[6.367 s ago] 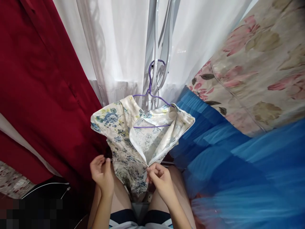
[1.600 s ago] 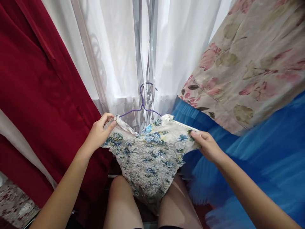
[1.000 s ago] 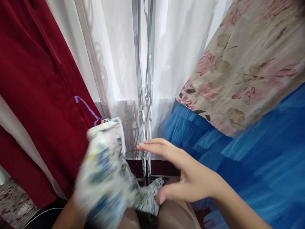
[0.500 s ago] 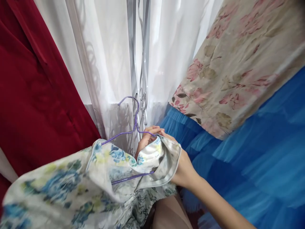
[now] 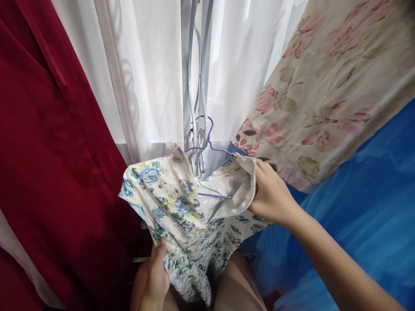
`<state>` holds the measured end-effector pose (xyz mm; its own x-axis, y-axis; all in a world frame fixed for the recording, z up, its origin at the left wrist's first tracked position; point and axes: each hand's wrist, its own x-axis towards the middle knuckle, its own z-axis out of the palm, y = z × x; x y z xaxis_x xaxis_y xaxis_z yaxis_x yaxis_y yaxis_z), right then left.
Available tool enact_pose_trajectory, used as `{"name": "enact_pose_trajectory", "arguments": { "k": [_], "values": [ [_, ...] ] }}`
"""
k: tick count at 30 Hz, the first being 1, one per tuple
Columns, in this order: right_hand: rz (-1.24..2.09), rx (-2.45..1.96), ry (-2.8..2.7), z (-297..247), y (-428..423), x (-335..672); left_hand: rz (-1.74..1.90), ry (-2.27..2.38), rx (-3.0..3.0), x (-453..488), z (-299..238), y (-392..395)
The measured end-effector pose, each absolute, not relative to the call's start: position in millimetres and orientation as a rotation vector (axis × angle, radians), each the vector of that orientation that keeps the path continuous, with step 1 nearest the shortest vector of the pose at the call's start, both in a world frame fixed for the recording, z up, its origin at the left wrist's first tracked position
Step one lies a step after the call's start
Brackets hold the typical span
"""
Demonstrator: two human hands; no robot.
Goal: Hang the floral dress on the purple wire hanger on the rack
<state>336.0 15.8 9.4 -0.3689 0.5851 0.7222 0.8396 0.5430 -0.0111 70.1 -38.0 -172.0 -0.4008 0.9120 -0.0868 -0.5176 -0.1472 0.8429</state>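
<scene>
A white dress (image 5: 181, 203) with blue and yellow flowers hangs on a thin purple wire hanger (image 5: 209, 140), whose hook points up. Its gathered lower part drops in front of my bare legs. At the dress's right shoulder is my right hand (image 5: 272, 190), closed on the cloth beside the neck opening; some of its fingers are hidden behind the fabric. My left hand (image 5: 157, 272) pinches the dress's left side low down, thumb in front. Through the neck opening shows the hanger's bottom bar. The left shoulder cloth covers the hanger's left end.
Behind the hanger stands a white scrolled metal frame (image 5: 202, 86) before white curtains (image 5: 152, 77). Red cloth (image 5: 65, 164) hangs at the left. On the right hang a beige cloth with pink flowers (image 5: 324, 99) and blue tulle (image 5: 363, 216).
The dress and hanger have shifted right and up, with the left shoulder spread out flatter. My left hand has come into view on the dress's side. My right hand has moved right.
</scene>
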Motion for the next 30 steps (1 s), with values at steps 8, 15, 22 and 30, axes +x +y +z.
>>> {"name": "enact_pose_trajectory", "arguments": {
  "k": [8, 15, 22, 30],
  "values": [
    [-0.394, -0.905, -2.304, -16, 23, 297, 1.739, 1.035, 0.284, 97, -155, -58],
    [0.187, -0.333, -2.257, -57, -12, 249, 1.731, 1.039, 0.251, 99, -175, -58],
    [0.577, -1.083, -1.395, -157, -31, 254, 1.809, 1.296, 0.646, 69, -227, -45],
    [0.984, -1.151, -1.559, -181, -9, 231, 1.730, 1.509, 0.910, 66, -221, -51]
  ]
}}
